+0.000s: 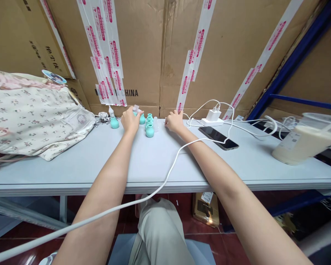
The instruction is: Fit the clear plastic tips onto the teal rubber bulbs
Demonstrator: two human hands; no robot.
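Note:
My left hand (pixel 129 120) is closed around a small teal rubber bulb (pixel 135 113), and a clear tip shows above the fingers. Left of that hand, another teal bulb (pixel 114 123) stands upright with a translucent nozzle (pixel 110 110) on top. To its right is a cluster of several open-necked teal bulbs (pixel 149 131), with clear plastic pieces (pixel 155 124) beside them. My right hand (pixel 174 121) rests at the back of the table, its fingers curled downward; what they hold, if anything, is hidden.
A white cable (pixel 171 165) crosses over both forearms. On the table (pixel 154 162) lie a phone (pixel 218 138), a charger on a power strip (pixel 212 121), a cup of milky drink (pixel 295 145) and a floral cloth bag (pixel 44 117). Taped cardboard (pixel 143 48) stands behind.

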